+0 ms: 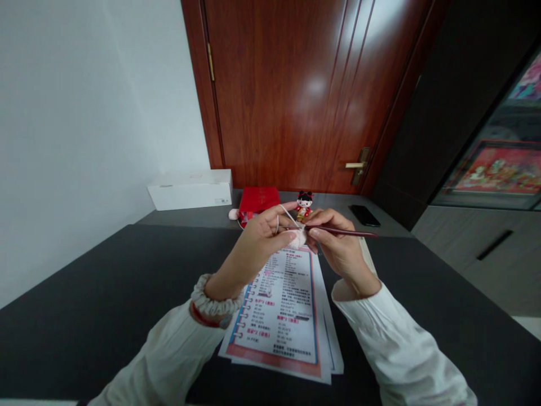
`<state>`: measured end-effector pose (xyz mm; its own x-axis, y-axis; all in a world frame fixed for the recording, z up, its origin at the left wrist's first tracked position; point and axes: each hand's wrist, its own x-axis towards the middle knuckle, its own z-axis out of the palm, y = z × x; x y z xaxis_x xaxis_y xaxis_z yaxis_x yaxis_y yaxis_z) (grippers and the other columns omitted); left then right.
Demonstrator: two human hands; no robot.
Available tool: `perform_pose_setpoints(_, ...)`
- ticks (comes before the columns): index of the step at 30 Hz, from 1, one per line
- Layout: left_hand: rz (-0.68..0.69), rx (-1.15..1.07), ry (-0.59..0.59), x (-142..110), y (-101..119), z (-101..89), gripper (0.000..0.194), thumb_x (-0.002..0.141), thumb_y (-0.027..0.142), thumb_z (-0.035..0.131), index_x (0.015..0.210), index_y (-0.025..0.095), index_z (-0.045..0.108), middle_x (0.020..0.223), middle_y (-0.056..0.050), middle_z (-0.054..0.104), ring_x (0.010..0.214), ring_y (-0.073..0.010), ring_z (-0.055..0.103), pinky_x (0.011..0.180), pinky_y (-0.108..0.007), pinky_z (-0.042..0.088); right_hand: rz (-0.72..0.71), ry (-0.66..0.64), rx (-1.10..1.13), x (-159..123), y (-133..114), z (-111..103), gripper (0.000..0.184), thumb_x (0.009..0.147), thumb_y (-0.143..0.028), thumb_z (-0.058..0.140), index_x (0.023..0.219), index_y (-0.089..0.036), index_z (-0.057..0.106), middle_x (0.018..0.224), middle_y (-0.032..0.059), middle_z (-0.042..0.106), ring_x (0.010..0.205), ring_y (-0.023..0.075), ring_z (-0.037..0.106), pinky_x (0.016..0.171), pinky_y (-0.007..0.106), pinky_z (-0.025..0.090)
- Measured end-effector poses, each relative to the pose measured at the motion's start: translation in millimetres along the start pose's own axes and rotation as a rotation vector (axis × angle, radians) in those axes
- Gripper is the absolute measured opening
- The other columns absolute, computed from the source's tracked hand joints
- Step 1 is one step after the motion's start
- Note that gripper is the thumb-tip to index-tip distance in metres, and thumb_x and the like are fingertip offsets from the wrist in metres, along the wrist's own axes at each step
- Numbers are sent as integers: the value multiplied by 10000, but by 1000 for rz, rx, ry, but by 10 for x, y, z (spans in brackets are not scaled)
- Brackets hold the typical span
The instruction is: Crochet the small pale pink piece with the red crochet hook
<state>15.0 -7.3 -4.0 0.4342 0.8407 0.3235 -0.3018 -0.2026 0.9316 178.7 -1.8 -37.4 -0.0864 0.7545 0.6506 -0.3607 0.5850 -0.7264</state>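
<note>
My left hand (267, 232) pinches a small pale pink crochet piece (297, 239) between thumb and fingers. A strand of light yarn (289, 213) loops over its raised index finger and runs down to the piece. My right hand (336, 239) grips a dark red crochet hook (350, 231), whose handle points right. The hook's tip meets the top of the crochet piece, though the stitch itself is too small to make out. Beneath both hands lie printed pattern sheets (287, 316) with red headings and a blue border.
Behind my hands a small doll (304, 206) with black hair stands beside a red bag (260, 197). A white box (190, 190) sits at the back left against the wall. To the right lies a black phone (364, 215). A wooden door (287, 101) rises behind the dark table (127, 299).
</note>
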Motion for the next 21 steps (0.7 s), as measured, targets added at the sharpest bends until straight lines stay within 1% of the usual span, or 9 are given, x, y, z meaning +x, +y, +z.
perform_pose_setpoints(2,22,70,29,-4,10,-2,518,747,82,644,1251,139,537,790,12,658,711,-103,620,670,-232,456,16,13,28,2,-33,16,82,766,-217,714,770,-203,633,732,-24,619,510,80,531,437,214,417)
perform_pose_setpoints(5,49,151,73,-8,17,-4,515,746,77,630,1250,131,540,762,18,641,697,-101,595,670,-237,444,62,-5,77,8,-81,39,116,784,-243,687,733,-198,592,649,-22,642,552,116,590,512,252,478)
perform_pose_setpoints(8,59,173,76,-4,6,-11,515,757,94,626,1262,130,530,751,18,631,698,-108,589,678,-249,441,91,-10,80,9,-97,47,122,808,-237,658,736,-200,566,629,-20,668,589,128,627,590,276,507)
perform_pose_setpoints(12,48,143,56,10,-13,-21,523,754,110,636,1264,147,532,770,18,639,696,-104,592,669,-242,437,92,4,78,10,-78,46,111,819,-226,645,759,-201,555,625,-25,675,581,121,635,592,265,499)
perform_pose_setpoints(17,15,59,50,17,-16,-4,519,750,126,646,1257,147,533,725,28,631,665,-104,593,654,-241,442,91,39,60,13,-71,54,121,810,-239,662,753,-204,561,639,-39,658,560,106,612,583,260,508)
perform_pose_setpoints(21,45,63,55,12,-12,12,514,764,136,649,1264,141,529,713,25,639,664,-106,597,654,-240,444,87,37,69,13,-79,63,108,809,-243,661,751,-199,581,651,-30,662,572,106,609,585,258,502)
